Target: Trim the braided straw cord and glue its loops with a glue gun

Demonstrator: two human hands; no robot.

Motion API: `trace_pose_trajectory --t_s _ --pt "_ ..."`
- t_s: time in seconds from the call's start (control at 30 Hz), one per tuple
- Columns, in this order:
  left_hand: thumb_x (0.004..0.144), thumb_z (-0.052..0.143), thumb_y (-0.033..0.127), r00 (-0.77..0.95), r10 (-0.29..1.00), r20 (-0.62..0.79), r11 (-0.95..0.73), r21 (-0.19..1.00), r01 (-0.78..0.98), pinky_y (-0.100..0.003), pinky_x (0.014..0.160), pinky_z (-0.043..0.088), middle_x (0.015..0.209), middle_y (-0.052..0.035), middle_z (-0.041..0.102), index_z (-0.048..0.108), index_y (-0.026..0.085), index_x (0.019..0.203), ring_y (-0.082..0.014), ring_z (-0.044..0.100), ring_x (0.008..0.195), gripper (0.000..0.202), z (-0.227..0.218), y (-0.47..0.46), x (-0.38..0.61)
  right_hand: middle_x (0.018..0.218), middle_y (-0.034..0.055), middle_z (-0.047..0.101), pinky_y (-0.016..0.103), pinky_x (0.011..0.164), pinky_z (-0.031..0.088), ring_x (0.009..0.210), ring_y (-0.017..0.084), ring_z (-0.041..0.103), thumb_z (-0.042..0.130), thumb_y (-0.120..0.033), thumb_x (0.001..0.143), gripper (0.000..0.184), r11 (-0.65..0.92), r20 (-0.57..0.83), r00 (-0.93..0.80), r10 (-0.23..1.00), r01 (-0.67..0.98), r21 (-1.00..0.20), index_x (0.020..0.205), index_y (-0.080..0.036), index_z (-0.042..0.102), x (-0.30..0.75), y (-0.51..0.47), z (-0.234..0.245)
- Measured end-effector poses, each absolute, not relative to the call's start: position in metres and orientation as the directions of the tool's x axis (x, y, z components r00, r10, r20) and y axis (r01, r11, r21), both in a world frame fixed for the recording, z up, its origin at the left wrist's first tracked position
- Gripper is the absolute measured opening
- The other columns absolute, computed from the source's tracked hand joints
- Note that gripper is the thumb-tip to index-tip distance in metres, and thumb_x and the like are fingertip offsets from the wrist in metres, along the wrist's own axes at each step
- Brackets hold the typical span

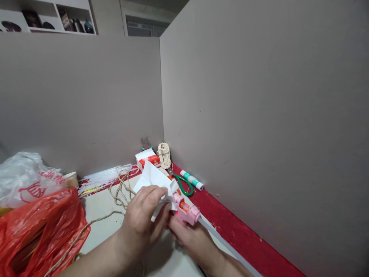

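My right hand (188, 236) is wrapped round a pink glue gun (186, 211) low in the middle of the view. My left hand (142, 219) pinches a white tissue (151, 179) and presses it against the front of the glue gun. Both hands hover just above a white board (100, 206) lying on the red table top. Loose jute twine (122, 188) curls on the board just left of my hands.
Red plastic bag (40, 231) and clear printed bag (24, 179) at left. Green-handled scissors (183, 184), a glue stick (191, 180), a red-white box (148, 158) and a small woven twine piece (164, 154) lie in the corner. Grey partition walls (259, 115) close in behind and right.
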State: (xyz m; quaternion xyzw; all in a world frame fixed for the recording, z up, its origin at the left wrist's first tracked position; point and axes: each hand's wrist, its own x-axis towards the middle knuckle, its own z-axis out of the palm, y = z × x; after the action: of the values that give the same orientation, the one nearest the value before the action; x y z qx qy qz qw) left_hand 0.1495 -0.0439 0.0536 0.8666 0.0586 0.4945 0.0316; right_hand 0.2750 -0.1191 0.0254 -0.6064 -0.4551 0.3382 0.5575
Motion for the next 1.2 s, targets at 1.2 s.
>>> trace_pose_trajectory --t_s 1.2 --pt "0.084 0.049 0.0 0.596 0.188 0.781 -0.98 0.193 0.055 -0.024 0.067 0.048 0.083 -0.0059 0.059 0.053 0.015 0.1 -0.0136 0.056 0.077 0.022 0.075 -0.042 0.143 0.048 -0.0044 0.046 0.024 0.049 0.036 0.045 0.01 0.042 0.051 -0.036 0.083 0.024 0.039 0.056 0.214 0.975 0.081 -0.996 0.065 -0.02 0.054 0.277 -0.124 0.006"
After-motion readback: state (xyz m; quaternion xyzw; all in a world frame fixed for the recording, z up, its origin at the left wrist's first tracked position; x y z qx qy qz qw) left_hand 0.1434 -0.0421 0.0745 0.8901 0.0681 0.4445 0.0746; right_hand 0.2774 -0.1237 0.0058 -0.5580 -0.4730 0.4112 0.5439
